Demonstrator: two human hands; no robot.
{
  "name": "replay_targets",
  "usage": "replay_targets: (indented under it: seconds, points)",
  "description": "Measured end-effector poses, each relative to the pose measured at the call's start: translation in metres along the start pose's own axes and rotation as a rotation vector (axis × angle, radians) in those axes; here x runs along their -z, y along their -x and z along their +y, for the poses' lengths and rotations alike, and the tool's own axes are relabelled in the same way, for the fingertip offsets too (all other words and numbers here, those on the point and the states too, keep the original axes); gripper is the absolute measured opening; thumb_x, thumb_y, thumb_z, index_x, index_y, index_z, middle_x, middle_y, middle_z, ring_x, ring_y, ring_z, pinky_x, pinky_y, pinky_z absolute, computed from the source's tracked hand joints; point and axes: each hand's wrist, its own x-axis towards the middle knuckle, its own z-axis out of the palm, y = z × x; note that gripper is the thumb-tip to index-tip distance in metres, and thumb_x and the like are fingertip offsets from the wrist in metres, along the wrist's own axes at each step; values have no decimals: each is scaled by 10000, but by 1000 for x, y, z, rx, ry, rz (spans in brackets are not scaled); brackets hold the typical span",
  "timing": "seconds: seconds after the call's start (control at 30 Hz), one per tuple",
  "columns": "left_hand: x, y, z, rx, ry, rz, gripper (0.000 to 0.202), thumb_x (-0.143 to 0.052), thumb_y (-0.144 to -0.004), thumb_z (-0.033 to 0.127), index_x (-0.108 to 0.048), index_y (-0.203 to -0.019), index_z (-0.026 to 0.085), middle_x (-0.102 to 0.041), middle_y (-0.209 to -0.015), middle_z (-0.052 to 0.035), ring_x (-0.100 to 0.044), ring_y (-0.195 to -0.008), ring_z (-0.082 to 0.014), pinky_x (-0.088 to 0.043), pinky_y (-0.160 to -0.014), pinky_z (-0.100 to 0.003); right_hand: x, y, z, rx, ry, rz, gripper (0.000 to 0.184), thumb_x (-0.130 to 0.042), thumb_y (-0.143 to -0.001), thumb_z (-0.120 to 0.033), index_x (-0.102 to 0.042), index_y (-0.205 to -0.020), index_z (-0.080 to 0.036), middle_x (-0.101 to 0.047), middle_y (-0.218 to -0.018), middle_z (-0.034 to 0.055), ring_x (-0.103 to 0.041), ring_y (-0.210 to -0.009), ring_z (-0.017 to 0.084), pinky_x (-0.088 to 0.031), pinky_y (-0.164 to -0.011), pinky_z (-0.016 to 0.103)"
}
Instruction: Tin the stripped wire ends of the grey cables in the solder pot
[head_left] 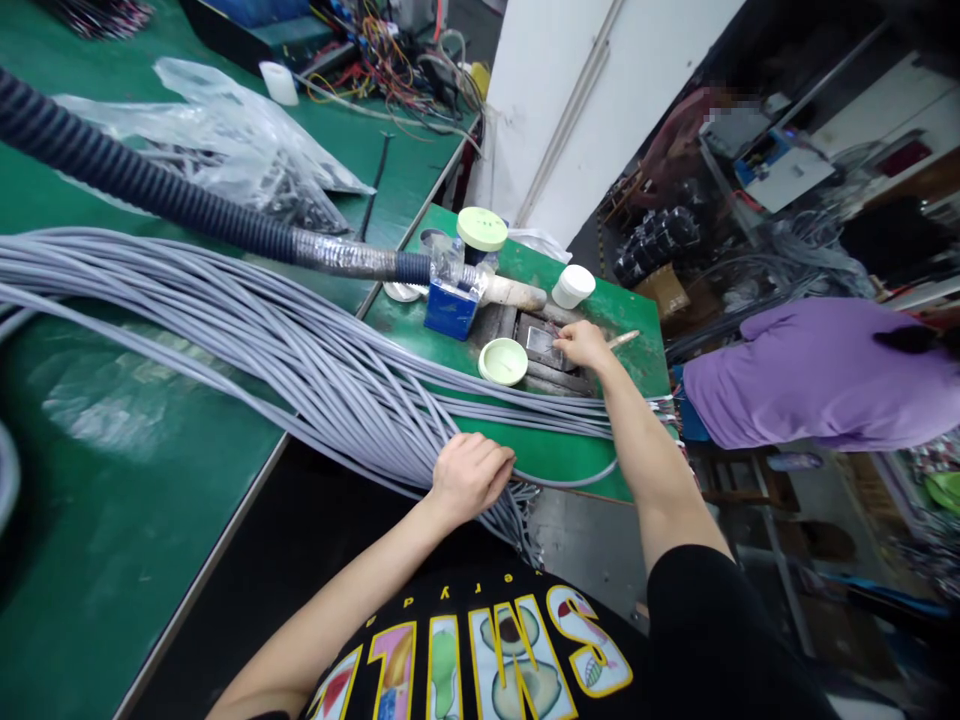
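Note:
A thick bundle of grey cables [225, 320] runs from the left across the green bench to the small green table [577, 455]. My left hand [471, 475] is closed around the bundle's end at the table's near edge. My right hand [581, 345] reaches forward and pinches a thin cable end over a small metal pot [541, 343] set in the table. A pale green dish [502, 361] sits just left of that pot.
A black corrugated hose [135, 180] ends at a blue box [450, 305]. A green-lidded jar [481, 230] and a white jar [574, 286] stand behind. Clear plastic bags [225, 140] and tangled wires [390, 50] lie far back. A person in purple [810, 375] bends at right.

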Motion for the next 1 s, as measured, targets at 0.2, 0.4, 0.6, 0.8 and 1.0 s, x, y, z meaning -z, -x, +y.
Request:
replay_targets:
  seconds: [0.2, 0.4, 0.6, 0.8, 1.0]
  points:
    - [-1, 0, 0, 1, -5, 13, 54, -583, -835, 196, -579, -888, 188, -666, -736, 2, -560, -678, -135, -359, -649, -306, 3, 0, -1, 12, -27, 2, 189, -553, -724, -254, -619, -567, -173, -564, -586, 14, -480, -604, 141, -282, -566, 266]
    - [-1, 1, 1, 4, -14, 5, 48, -571, -846, 207, -582, -890, 191, -654, -722, 4, -556, -679, -134, -356, -652, -307, 34, 30, -20, 265, -242, 8, 286, -521, -775, -322, -523, -541, -159, -431, -515, -32, -381, -542, 96, -249, -542, 244]
    - [0, 0, 1, 14, -35, -6, 57, -546, -860, 217, -592, -873, 185, -634, -699, -1, -545, -666, -134, -345, -641, -311, 35, 49, -59, 534, -312, -22, 216, -518, -802, -268, -605, -645, -149, -534, -630, -3, -450, -612, 111, -298, -593, 238]
    - [0, 0, 1, 15, -33, -12, 84, -520, -874, 226, -593, -863, 185, -621, -687, -8, -535, -662, -139, -331, -636, -314, 20, 49, -87, 511, 26, -70, 227, -489, -850, -253, -680, -766, -163, -632, -831, 66, -543, -760, 170, -320, -651, 268]
    - [1, 0, 1, 8, -51, -18, 96, -511, -880, 232, -593, -856, 188, -616, -684, -9, -527, -664, -140, -325, -637, -317, 13, 50, -97, 463, 165, -93, 252, -462, -865, -273, -690, -824, -172, -660, -927, 92, -572, -786, 200, -293, -621, 288]
